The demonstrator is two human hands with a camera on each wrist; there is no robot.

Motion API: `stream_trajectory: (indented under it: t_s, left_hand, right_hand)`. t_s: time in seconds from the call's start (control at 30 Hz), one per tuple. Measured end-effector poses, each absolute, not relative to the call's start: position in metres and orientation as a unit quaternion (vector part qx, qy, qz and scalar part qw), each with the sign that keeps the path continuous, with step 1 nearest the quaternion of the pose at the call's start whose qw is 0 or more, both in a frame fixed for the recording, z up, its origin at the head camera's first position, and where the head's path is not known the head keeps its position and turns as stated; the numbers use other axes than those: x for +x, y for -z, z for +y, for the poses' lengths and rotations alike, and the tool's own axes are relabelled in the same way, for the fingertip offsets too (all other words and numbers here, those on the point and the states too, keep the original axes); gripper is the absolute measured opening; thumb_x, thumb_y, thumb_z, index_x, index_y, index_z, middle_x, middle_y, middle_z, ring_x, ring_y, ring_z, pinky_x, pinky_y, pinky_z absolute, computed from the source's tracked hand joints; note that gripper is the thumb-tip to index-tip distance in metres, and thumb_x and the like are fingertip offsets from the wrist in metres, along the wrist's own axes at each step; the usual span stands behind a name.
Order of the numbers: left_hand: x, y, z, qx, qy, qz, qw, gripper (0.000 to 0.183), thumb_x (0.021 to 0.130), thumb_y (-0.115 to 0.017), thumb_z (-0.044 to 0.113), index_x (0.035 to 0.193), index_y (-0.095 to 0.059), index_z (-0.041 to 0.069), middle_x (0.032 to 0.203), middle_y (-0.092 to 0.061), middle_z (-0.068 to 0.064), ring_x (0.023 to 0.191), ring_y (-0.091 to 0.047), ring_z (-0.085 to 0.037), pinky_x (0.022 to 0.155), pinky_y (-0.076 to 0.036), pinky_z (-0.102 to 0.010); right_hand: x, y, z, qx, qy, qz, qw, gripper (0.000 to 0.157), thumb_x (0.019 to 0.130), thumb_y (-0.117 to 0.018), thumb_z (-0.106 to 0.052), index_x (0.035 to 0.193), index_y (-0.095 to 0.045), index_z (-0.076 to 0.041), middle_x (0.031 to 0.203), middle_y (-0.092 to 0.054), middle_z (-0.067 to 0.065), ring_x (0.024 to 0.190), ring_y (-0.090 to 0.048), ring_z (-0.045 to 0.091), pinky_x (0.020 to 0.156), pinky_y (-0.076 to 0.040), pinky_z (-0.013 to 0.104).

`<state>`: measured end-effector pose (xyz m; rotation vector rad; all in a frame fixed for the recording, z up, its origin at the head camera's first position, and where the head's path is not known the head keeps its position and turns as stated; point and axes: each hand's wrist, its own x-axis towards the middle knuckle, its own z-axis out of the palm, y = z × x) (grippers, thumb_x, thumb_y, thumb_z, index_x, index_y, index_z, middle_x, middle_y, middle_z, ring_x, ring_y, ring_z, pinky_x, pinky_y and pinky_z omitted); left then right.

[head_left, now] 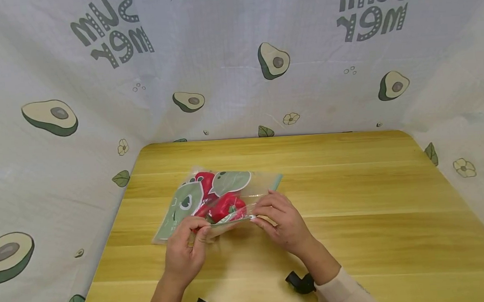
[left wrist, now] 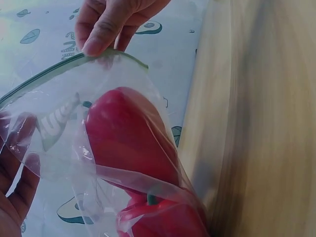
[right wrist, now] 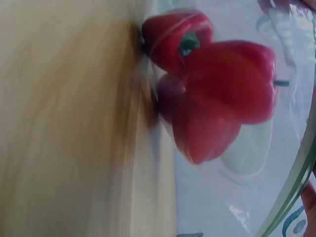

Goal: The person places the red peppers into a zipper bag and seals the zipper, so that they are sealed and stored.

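Observation:
A clear zip bag [head_left: 231,181] with green printed figures lies on the wooden table, its near edge lifted. Several red bell peppers [head_left: 224,207] are inside; the wrist views show green stems through the plastic. My left hand [head_left: 185,251] pinches the near edge of the bag between thumb and fingers. At the other end of that edge, my right hand [head_left: 281,220] pinches the rim, with a small white spot at its fingertips. The green zip strip [left wrist: 44,74] runs along the edge in the left wrist view. Whether the strip is parted I cannot tell.
The wooden table [head_left: 352,190] extends to the right of the bag. A white cloth [head_left: 229,78] printed with avocados hangs behind it and at both sides. Black curved pieces [head_left: 301,283] sit beside both wrists.

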<state>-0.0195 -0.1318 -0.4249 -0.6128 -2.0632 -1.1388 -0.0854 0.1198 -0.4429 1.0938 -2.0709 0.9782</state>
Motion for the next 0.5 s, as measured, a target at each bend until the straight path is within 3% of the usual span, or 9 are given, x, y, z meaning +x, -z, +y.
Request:
stream_trajectory:
  t_s: [0.1,0.27,0.5]
  left_hand:
    - [-0.020,0.424,-0.134,-0.239,0.439,-0.786,0.363,0.027,0.104,-0.055,0.023,0.094,-0.062,-0.002,0.089,-0.066,-0.010,0.084,-0.060,-0.015,0.086,-0.050,-0.011]
    - [-0.023,0.425,-0.136,-0.250,0.449,-0.769,0.381,0.027,0.103,-0.056,0.021,0.093,-0.061,-0.003,0.087,-0.064,-0.011,0.079,-0.055,-0.014,0.073,-0.048,-0.018]
    - [-0.025,0.429,-0.138,-0.245,0.468,-0.759,0.382,0.030,0.103,-0.056,0.022,0.092,-0.060,-0.005,0.086,-0.063,-0.012,0.080,-0.060,-0.014,0.084,-0.052,-0.011]
  right_hand:
    - [-0.090,0.442,0.126,0.406,-0.362,-0.782,0.305,0.031,0.100,-0.062,-0.037,0.094,-0.075,-0.009,0.098,-0.071,0.003,0.104,-0.066,0.025,0.120,-0.040,0.037]
    - [-0.099,0.444,0.141,0.400,-0.354,-0.784,0.315,0.035,0.101,-0.059,-0.038,0.093,-0.075,-0.008,0.097,-0.070,0.005,0.106,-0.065,0.030,0.120,-0.039,0.032]
    - [-0.118,0.451,0.165,0.403,-0.346,-0.788,0.312,0.036,0.100,-0.060,-0.038,0.093,-0.075,-0.007,0.097,-0.068,0.009,0.108,-0.062,0.036,0.118,-0.035,0.018]
